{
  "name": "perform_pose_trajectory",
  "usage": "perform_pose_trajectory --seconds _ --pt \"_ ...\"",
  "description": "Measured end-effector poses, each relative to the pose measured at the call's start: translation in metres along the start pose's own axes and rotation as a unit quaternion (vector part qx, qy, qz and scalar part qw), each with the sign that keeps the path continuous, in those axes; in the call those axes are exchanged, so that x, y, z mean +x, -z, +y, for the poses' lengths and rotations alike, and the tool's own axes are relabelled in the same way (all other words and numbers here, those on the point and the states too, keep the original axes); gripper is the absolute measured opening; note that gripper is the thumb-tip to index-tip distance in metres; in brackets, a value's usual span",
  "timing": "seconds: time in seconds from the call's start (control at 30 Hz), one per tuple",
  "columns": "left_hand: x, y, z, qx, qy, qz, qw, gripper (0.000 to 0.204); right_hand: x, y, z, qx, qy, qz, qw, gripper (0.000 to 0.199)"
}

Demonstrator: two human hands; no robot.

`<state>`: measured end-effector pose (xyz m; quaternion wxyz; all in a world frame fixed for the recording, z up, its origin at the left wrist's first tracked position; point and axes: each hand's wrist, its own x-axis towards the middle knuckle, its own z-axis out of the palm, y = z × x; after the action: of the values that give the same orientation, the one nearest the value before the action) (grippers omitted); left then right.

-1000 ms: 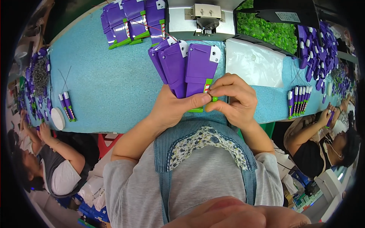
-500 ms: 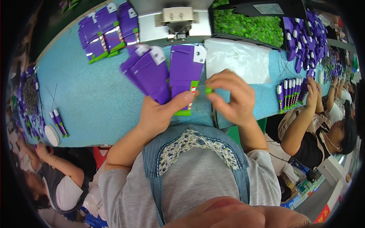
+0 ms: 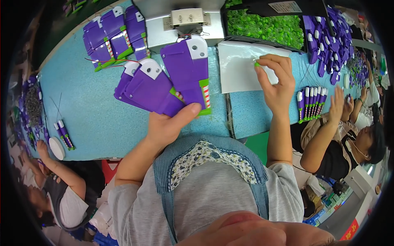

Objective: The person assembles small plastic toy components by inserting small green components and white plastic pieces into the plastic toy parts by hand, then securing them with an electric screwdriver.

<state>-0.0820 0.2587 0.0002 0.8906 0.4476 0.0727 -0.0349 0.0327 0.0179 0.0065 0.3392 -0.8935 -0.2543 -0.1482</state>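
My left hand [image 3: 166, 129] grips a fan of several flat purple plastic cases [image 3: 182, 61]. Each case in it has a white rounded corner with a round hole; green ends and red-and-white striped strips show on some. The thumb presses on the near end of the rightmost case. Off to the right, my right hand [image 3: 280, 84] pinches a small green piece [image 3: 257, 64] between thumb and forefinger. That hand hovers over the right part of a glossy white sheet [image 3: 238, 69], apart from the cases.
Ahead stands a metal machine [image 3: 186, 18]. Small green pieces [image 3: 264, 30] fill a black tray beside it. Finished-looking purple cases [image 3: 113, 33] lie at far left, with a purple pile [image 3: 328, 41] at far right. Upright purple pieces [image 3: 312, 102] stand near a co-worker's hand [image 3: 337, 104].
My right hand has moved right and away from the cases, still pinching the green piece. My left hand has tilted the fan leftward and spread it; its cases sit further left.
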Motion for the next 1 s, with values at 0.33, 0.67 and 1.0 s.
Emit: perform_pose_trajectory --seconds 0.33,0.67,1.0 --pt "-0.003 -0.009 0.003 0.2 -0.053 0.046 0.977 0.015 -0.02 -0.019 -0.069 0.456 -0.119 -0.097 0.877 0.019" --pt "-0.007 -0.011 0.002 0.244 -0.08 0.031 0.966 0.015 -0.029 -0.027 -0.076 0.405 -0.132 -0.088 0.9 0.013" --pt "-0.001 0.008 0.023 0.082 -0.044 0.035 0.995 0.035 -0.016 -0.033 -0.076 0.373 -0.221 -0.176 0.884 0.015"
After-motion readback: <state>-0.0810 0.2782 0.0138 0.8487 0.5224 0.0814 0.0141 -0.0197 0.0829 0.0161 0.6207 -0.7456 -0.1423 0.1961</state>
